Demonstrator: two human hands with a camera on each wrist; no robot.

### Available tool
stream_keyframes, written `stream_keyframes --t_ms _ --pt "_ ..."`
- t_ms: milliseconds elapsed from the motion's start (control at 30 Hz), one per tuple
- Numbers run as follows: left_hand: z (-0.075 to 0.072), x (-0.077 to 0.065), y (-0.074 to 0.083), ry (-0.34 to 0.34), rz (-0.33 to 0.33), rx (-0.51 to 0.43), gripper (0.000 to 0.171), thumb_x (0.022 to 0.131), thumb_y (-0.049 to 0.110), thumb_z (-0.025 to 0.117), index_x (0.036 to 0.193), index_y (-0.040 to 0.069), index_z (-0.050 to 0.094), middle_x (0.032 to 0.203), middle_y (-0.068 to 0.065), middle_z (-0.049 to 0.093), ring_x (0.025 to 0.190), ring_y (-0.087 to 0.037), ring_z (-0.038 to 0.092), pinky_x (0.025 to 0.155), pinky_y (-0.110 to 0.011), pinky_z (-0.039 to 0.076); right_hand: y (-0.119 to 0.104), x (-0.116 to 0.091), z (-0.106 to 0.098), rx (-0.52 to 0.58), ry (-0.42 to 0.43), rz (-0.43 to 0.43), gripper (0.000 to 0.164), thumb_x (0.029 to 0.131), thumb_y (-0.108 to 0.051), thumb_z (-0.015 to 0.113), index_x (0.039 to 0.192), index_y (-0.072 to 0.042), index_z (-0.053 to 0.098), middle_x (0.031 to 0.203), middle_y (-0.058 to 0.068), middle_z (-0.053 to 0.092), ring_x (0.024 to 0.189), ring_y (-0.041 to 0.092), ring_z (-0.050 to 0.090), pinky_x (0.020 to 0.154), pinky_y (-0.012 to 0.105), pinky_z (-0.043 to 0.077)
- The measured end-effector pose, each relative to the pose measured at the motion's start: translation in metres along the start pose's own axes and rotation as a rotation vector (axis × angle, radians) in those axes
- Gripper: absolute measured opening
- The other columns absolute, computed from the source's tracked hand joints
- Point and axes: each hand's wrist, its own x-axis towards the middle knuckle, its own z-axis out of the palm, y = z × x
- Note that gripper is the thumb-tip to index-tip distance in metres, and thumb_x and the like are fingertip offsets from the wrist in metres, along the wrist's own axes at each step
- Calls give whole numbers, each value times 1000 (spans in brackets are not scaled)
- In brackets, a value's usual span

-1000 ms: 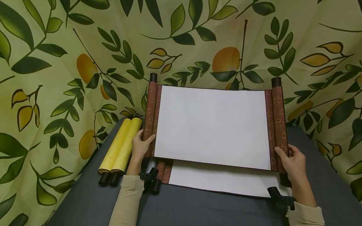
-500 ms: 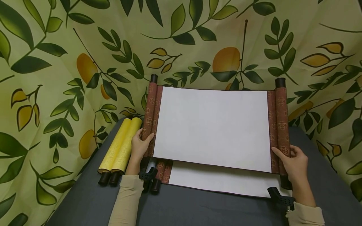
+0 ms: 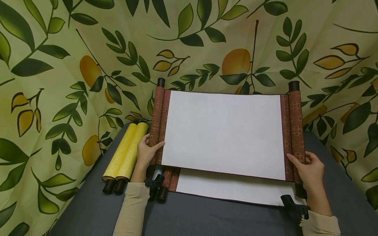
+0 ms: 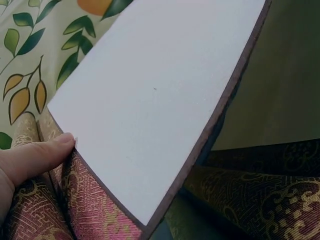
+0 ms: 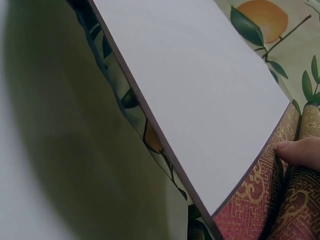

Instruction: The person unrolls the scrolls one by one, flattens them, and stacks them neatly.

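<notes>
A hanging scroll (image 3: 224, 134) with a blank white sheet and reddish-brown patterned borders is held up, partly unrolled, between both hands. My left hand (image 3: 145, 153) grips its left roll, thumb over the front on the brocade border (image 4: 100, 205). At the other side my right hand (image 3: 310, 167) holds the right roll, its thumb on the patterned border (image 5: 250, 195). Most fingers are hidden behind the rolls. Below and behind the raised scroll lies a second open scroll (image 3: 230, 188) with the same red-brown border, its upper part covered.
Two yellow rolls (image 3: 127, 152) with black end knobs lie side by side left of my left hand. The table is covered in dark grey cloth (image 3: 212, 219). A leaf-and-fruit printed curtain (image 3: 118, 49) hangs behind and at both sides.
My right hand has shifted slightly to the right with its roll, so a little more white sheet shows. The left hand's thumb has moved slightly; the lower scroll and yellow rolls stay put.
</notes>
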Motion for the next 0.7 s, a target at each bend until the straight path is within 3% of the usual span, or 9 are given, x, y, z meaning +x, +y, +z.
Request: stream_keyframes --t_ms 100,233,400,533,633,700 --pt "-2 0 0 12 0 1 77 83 13 74 146 -1 33 140 -27 49 122 -37 52 93 -37 49 0 0 0 5 -10 1 47 85 -29 72 125 -19 49 68 -34 47 60 -12 52 52 12 47" --pt "-3 1 -1 17 5 6 73 85 13 71 145 -5 33 150 -29 34 138 -41 36 110 -55 36 -1 1 0 -41 -17 -11 59 88 -30 68 136 -7 44 69 -35 43 62 -13 48 53 12 45" --pt "-2 1 -4 -8 24 0 67 88 11 67 144 -9 35 151 -30 33 142 -43 31 115 -57 29 -1 2 -4 -115 -22 -82 65 90 -30 64 139 6 40 70 -32 42 60 -12 47 52 14 45" --pt "2 -2 -3 -53 21 43 68 91 16 64 145 -9 32 151 -30 32 142 -43 30 115 -58 30 -1 4 -13 -237 -30 -167 68 93 -33 59 139 12 38 89 1 57 60 -9 42 51 16 41" --pt "9 -4 -1 -59 27 79 65 92 17 64 143 -9 35 141 -31 45 129 -42 47 104 -50 45 -1 5 -20 -305 -41 -217 69 94 -34 55 137 16 37 103 26 54 60 -9 39 51 17 39" --pt "13 -5 1 -59 35 79 61 92 15 64 142 -9 37 133 -31 53 117 -39 56 92 -39 51 -2 6 -26 -333 -45 -235 68 95 -35 54 135 17 37 102 29 54 59 -9 39 50 19 40"
